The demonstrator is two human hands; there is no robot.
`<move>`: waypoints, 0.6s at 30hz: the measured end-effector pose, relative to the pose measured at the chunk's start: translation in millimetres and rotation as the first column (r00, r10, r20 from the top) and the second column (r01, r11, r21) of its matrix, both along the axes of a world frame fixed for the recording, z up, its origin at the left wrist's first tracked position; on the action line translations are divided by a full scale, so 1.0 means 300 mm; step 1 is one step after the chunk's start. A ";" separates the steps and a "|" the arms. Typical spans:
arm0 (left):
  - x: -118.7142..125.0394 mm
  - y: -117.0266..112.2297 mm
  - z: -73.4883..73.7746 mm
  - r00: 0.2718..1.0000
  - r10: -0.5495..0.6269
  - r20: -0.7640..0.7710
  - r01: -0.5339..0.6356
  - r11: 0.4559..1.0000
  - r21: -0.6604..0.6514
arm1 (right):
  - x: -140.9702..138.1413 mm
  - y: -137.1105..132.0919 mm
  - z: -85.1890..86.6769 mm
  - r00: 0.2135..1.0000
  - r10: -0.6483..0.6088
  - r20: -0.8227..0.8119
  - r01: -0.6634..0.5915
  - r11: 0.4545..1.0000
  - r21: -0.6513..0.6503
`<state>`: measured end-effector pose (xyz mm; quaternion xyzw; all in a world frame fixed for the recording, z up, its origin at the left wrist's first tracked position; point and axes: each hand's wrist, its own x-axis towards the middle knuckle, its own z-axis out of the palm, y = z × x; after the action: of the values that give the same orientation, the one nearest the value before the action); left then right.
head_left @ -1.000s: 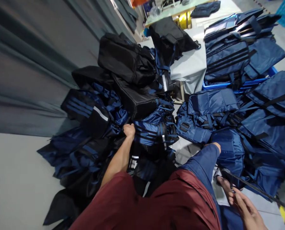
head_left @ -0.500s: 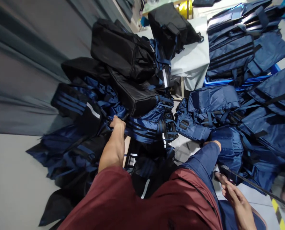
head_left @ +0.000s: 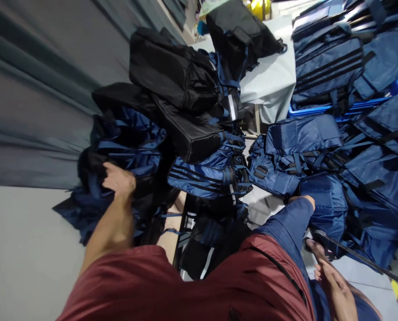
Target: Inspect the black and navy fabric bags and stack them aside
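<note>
My left hand (head_left: pixel 119 179) is at the left side of a heap of bags, its fingers curled onto a black and navy backpack (head_left: pixel 92 178); part of the grip is lost in the dark fabric. Just beyond that hand lies crumpled shiny blue bag fabric (head_left: pixel 140 154). A navy backpack with black stripes (head_left: pixel 199 180) rests to the right of it, under a boxy black bag (head_left: pixel 202 141). Low on the right, my right hand (head_left: pixel 335 285) hangs beside my leg, fingers loosely stretched and holding nothing.
A large black backpack (head_left: pixel 165 67) tops the heap beside a grey curtain (head_left: pixel 41 89). More navy bags (head_left: pixel 302 138) lie to the right, some in a blue crate (head_left: pixel 309 111). A cloth-covered table (head_left: pixel 272 80) stands behind. A thin dark bar (head_left: pixel 362 257) crosses the lower right.
My left hand has moved left. The black backpack with blue stripes has been turned over, so its striped face no longer shows. A pale wooden surface is now more exposed. My right hand stays low.
</note>
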<state>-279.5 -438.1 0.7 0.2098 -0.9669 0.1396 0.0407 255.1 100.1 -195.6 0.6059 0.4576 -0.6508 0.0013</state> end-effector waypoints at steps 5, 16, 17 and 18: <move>0.021 0.051 -0.167 0.912 -0.357 0.201 0.347 0.934 0.085 | -0.052 0.015 -0.024 0.998 0.053 -0.020 -0.053 0.998 -0.024; -0.102 0.255 -0.341 0.667 -0.498 0.554 0.515 0.846 0.140 | 0.004 0.025 0.014 0.996 -0.082 0.031 0.081 0.995 0.050; -0.106 0.278 -0.339 0.636 -0.496 0.591 0.518 0.842 0.150 | -0.006 0.003 0.018 0.995 -0.098 0.021 0.097 0.994 0.042; -0.105 0.304 -0.332 0.609 -0.484 0.628 0.518 0.843 0.147 | -0.019 -0.021 0.025 0.994 -0.109 0.002 0.109 0.994 0.027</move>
<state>-310.9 -347.0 -99.0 -0.1309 -0.9360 0.2098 -0.2506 249.4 93.7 -188.2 0.6310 0.4325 -0.6427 -0.0415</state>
